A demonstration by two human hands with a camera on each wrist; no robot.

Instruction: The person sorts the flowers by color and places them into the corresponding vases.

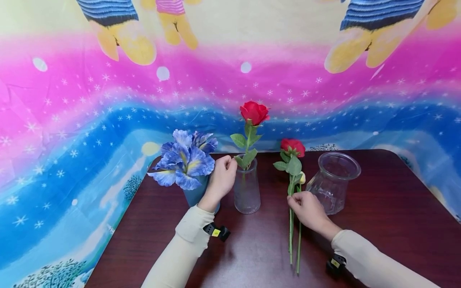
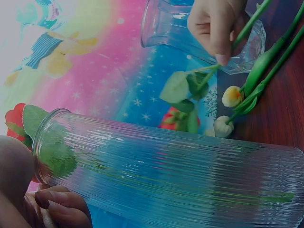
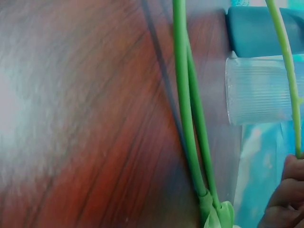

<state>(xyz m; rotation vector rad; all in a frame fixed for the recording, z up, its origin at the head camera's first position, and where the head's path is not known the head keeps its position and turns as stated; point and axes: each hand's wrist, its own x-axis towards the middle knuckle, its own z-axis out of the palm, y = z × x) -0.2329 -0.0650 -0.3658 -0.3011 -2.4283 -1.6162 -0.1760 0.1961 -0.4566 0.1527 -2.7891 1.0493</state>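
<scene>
A red rose (image 1: pixel 254 113) stands upright in a ribbed glass vase (image 1: pixel 247 196), its stem visible through the glass. My left hand (image 1: pixel 222 178) is at the left of the vase's mouth, fingers curled, pinching the rose by a low leaf; the fingertips are partly hidden. In the left wrist view, that hand (image 2: pixel 61 206) overlaps the rim. My right hand (image 1: pixel 307 208) pinches the stem of a second red rose (image 1: pixel 293 147) between thumb and fingers. This rose's leaves (image 2: pixel 180 88) hang below the hand in the left wrist view. Beside it lie tulips with pale yellow buds (image 2: pixel 232 96).
Blue irises (image 1: pixel 185 160) fill a teal vase (image 1: pixel 196 196) left of my left hand. A wide-rimmed clear glass vase (image 1: pixel 333 196) stands just behind and right of my right hand. The dark wooden table (image 1: pixel 389 224) meets a patterned cloth backdrop (image 1: pixel 216 80) at its far edge.
</scene>
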